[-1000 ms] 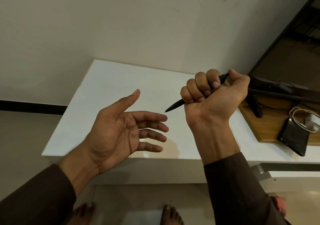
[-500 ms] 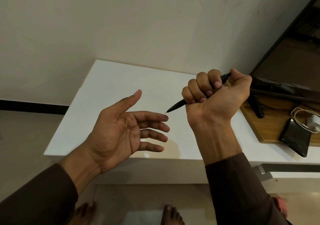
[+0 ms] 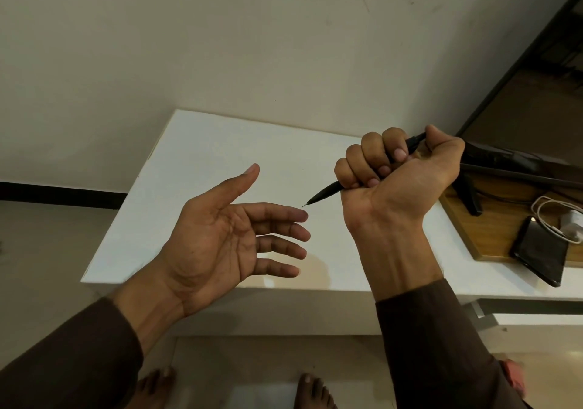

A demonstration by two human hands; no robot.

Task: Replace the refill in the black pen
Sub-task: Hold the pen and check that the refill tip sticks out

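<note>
My right hand [image 3: 397, 181] is a fist wrapped around the black pen [image 3: 325, 193], held above the white table [image 3: 195, 169]. The pen's pointed tip sticks out to the lower left, its rear end shows by my thumb, and the middle of the barrel is hidden in the fist. My left hand [image 3: 230, 238] hangs palm up to the left, fingers spread and holding nothing. The pen tip ends just short of my left index fingertip. No loose refill is in sight.
A wooden board [image 3: 492, 232] lies at the table's right end with a black phone [image 3: 539, 251], a white charger and cable [image 3: 564, 222] and a dark monitor stand [image 3: 470, 197]. A wall stands behind the table. My bare feet are on the floor below.
Both hands hold almost the same pose. The view has shifted slightly.
</note>
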